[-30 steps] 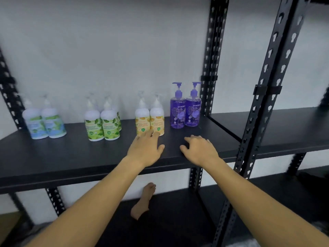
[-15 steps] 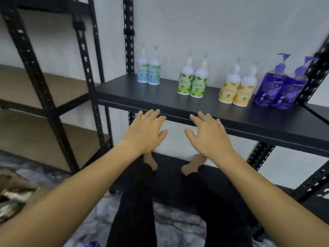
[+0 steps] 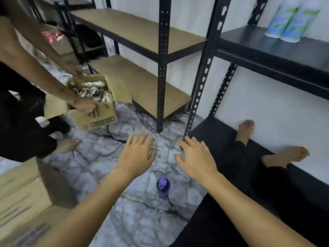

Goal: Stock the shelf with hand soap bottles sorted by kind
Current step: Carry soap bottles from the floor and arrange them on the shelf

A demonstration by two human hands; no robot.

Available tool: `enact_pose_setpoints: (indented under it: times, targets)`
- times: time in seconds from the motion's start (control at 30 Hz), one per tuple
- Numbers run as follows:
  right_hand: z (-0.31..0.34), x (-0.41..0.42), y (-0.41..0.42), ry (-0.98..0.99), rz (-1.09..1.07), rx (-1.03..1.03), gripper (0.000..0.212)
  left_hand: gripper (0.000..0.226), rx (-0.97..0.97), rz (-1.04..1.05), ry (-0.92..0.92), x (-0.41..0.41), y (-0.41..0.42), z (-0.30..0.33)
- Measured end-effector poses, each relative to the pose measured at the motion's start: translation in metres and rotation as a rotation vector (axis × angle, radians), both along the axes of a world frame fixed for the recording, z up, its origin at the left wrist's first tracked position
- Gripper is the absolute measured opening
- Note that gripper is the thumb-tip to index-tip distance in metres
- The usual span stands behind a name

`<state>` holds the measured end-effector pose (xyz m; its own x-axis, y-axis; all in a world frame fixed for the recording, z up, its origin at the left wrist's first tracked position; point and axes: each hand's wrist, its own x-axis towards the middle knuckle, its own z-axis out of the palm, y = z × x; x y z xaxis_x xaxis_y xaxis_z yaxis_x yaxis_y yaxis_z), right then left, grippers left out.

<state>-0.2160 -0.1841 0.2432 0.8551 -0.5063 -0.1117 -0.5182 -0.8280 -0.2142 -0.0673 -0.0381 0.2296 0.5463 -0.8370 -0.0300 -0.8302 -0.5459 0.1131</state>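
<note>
While both hands (image 3: 165, 154) hover spread and empty, a purple bottle (image 3: 163, 186) stands below.

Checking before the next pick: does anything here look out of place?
Yes: a purple bottle sits on the marble floor, between the wearer's forearms, not on the black shelf with the two blue-labelled bottles. Both hands, left and right, are empty.

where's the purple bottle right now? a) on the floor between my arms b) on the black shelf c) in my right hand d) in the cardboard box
a: the purple bottle stands on the marble floor between the forearms, and both the left hand and right hand are open and hold nothing.
</note>
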Motion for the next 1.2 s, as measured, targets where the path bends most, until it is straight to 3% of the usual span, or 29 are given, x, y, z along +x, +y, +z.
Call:
enact_pose_setpoints:
  times: [0.33,0.67,0.93,1.2]
  targets:
    - [-0.130,0.032,0.033,0.305,0.201,0.205,0.049,0.050,0.212,0.299,0.317,-0.024,0.100,-0.151]
    - [-0.178,0.056,0.033,0.623,0.291,0.177,0.048,0.046,0.273,0.525,0.464,-0.058,0.167,-0.205]
    - [-0.207,0.074,0.019,0.642,0.273,0.260,0.059,0.043,0.418,0.707,0.522,-0.074,0.213,-0.231]
    - [-0.219,0.076,0.015,0.446,0.091,0.482,0.039,0.040,0.439,0.813,0.609,-0.085,0.233,-0.244]
